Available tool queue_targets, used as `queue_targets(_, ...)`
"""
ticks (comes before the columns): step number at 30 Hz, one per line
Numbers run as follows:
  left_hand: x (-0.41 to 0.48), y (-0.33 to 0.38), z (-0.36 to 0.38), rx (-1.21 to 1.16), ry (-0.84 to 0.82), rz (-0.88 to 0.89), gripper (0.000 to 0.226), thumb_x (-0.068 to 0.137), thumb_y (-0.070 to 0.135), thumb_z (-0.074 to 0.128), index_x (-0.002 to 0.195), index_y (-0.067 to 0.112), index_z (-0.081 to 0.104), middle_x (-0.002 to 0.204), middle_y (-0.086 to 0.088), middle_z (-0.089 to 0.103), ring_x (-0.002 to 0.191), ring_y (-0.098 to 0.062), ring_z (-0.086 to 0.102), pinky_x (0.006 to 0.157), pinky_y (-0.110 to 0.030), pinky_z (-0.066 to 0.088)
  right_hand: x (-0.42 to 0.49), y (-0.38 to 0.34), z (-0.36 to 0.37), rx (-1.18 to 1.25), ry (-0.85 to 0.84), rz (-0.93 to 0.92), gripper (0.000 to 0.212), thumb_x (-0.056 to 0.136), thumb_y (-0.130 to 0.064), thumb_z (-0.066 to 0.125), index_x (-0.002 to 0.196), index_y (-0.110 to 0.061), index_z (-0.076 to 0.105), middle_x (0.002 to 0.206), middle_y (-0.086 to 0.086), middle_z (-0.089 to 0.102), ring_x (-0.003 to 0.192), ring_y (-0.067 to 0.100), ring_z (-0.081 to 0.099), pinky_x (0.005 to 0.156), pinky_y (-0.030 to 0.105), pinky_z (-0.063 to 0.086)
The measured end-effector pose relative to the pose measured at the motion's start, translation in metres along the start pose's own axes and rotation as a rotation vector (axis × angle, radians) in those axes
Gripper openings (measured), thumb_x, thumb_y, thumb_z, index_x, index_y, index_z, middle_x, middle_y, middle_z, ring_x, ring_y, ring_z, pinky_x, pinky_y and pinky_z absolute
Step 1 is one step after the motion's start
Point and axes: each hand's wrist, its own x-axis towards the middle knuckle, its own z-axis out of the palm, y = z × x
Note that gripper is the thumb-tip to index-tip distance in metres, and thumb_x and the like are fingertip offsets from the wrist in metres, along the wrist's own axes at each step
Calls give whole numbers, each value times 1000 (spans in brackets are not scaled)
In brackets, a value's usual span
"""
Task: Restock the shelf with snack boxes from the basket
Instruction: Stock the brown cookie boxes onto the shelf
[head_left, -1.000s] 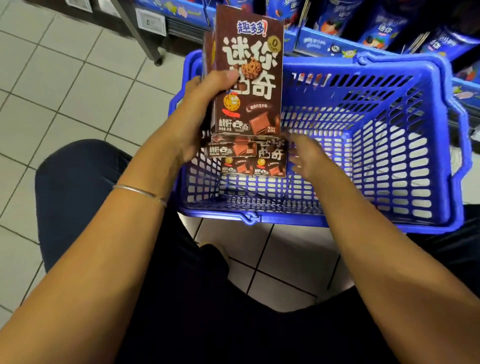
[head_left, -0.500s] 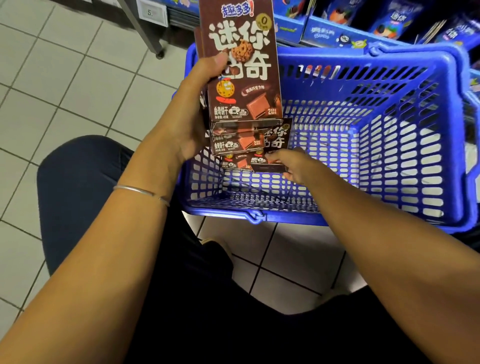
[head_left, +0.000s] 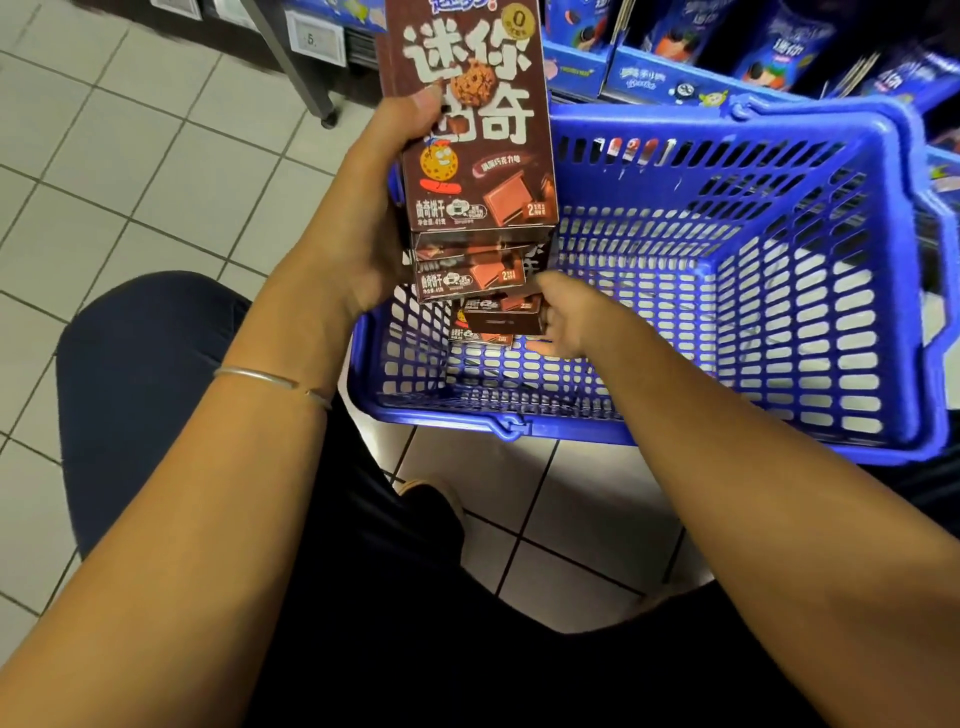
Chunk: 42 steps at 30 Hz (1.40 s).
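Left hand (head_left: 374, 218) sits high over the basket's (head_left: 519, 423) near-left corner, fingers wrapped behind a stack of snack boxes (head_left: 472, 130), thumb (head_left: 423, 106) pressed flat across the front. The left forearm angles up toward it, a bangle (head_left: 270, 379) on the wrist. The right arm reaches over the basket's near rim, and the right hand (head_left: 569, 317) is low inside, fingers curled round the end of one snack box (head_left: 501, 323).

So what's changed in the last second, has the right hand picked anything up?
The right hand, open inside the blue basket a second ago, moved left and now grips one brown box just under the stack of boxes. The left hand still holds that stack upright at the basket's left end.
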Motion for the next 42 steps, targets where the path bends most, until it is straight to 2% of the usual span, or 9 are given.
queue_targets(4,-4,-1,-2,-14,-9,-12,48,101,52,52,129,15,65,121,-7,77,111,-25,74,92,-42,60,7,2,30,-171,53,-47,40,91,-20,72,126,-5,60,149,16,48,139,38,44,111,50,41)
queue_targets(10,-5,0,-15,-88,-23,-12,46,103,51,49,126,15,66,116,-6,77,108,-24,74,91,-41,59,19,17,46,-168,11,-46,60,93,-16,70,147,-9,45,161,12,33,145,32,33,116,45,36)
queue_targets(17,2,2,-22,-183,-67,-9,48,102,52,48,126,15,67,122,-8,74,114,-27,70,110,-54,50,23,12,49,-68,-36,-10,95,71,-37,89,149,-11,41,160,10,36,144,33,35,117,48,34)
queue_targets(22,9,-2,-17,-199,-77,-9,43,102,49,50,117,16,73,115,-7,77,107,-25,73,101,-48,57,23,11,40,25,37,20,19,93,-35,66,103,-18,62,111,-2,71,95,14,66,79,33,48)
queue_targets(24,12,-3,-12,-220,-85,-12,42,101,49,51,116,16,74,116,-8,77,107,-26,73,101,-48,57,12,8,28,80,-10,0,17,93,-36,64,89,-19,66,80,-4,78,67,10,74,66,28,50)
queue_targets(26,15,-5,-7,-246,-91,-31,43,100,48,52,120,15,72,117,-9,77,108,-27,72,105,-50,55,-3,3,12,166,-72,-40,19,87,-34,70,87,-15,71,76,1,79,63,15,76,55,25,56)
queue_targets(32,16,1,8,-198,-71,-48,42,96,50,59,118,18,74,117,-7,78,105,-25,76,89,-44,60,-56,6,-51,264,-143,-168,38,75,-24,79,110,-12,69,96,6,78,84,21,77,70,34,61)
queue_targets(37,20,1,18,-175,-116,-47,41,81,53,72,106,23,84,120,-6,78,105,-23,76,87,-41,61,-100,16,-90,358,-41,-292,22,77,-18,75,98,-15,70,87,3,78,74,16,76,60,28,60)
queue_targets(42,24,-8,23,-22,-77,-112,57,75,58,78,121,23,77,126,-8,76,111,-26,75,89,-41,60,-159,9,-111,537,-20,-461,41,67,-19,76,107,-13,72,101,8,77,98,27,72,94,47,56)
